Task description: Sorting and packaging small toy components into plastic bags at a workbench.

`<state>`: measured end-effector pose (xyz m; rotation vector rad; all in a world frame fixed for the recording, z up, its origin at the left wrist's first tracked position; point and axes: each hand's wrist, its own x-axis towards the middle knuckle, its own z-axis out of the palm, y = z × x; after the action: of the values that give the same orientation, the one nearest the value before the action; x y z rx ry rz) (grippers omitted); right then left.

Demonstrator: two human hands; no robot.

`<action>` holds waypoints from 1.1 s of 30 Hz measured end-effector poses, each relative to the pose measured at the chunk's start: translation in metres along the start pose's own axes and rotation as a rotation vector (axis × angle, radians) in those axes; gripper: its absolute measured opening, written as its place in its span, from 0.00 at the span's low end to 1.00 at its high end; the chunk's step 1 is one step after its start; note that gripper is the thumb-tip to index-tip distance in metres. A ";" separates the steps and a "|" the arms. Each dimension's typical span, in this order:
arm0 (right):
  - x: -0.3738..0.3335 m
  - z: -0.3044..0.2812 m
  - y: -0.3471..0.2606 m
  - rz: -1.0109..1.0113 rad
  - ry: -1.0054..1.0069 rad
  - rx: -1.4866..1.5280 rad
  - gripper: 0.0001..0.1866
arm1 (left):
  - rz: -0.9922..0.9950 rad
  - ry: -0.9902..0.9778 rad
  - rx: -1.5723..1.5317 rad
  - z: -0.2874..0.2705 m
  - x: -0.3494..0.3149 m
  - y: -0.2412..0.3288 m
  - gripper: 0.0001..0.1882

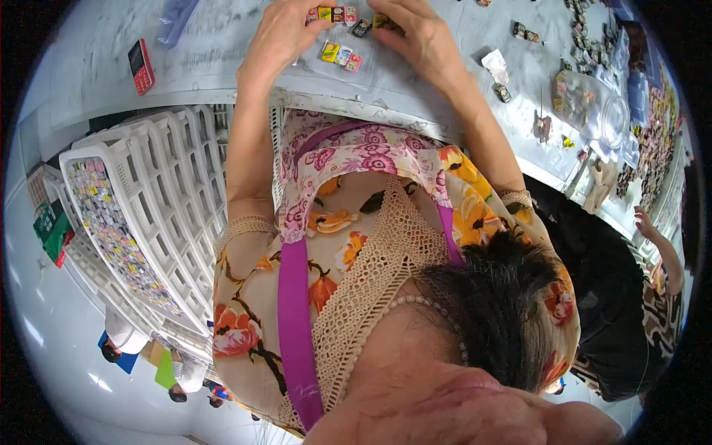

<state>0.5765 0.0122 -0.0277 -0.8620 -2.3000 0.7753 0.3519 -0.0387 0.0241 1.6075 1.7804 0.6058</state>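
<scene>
At the top edge my left hand (280,33) closes thumb and fingers on the left end of a row of miniature boxes (341,14), yellow, red and pink. My right hand (419,37) curls over a small dark and yellow block (383,22), its fingers partly hiding it. Between the hands lies a single black block (361,28). Just below it, a short row of miniature boxes (341,55) in yellow, white and pink rests on a clear plastic sheet (356,76). Both hands are partly cut off by the frame's top.
A red phone (140,67) lies on the table (208,55) at left. To the right are a torn white wrapper (495,67), dark blocks (525,32) and a clear jar (589,107) on its side. White crates (148,200) stand below left. A person in black (601,274) is at my right.
</scene>
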 end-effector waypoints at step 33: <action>-0.007 -0.020 -0.006 -0.068 -0.018 -0.007 0.29 | 0.034 0.003 0.053 0.000 0.005 -0.010 0.18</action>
<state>0.5915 0.0095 -0.0123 -0.7784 -2.3368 0.7489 0.3452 -0.0346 0.0164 1.6757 1.7883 0.5811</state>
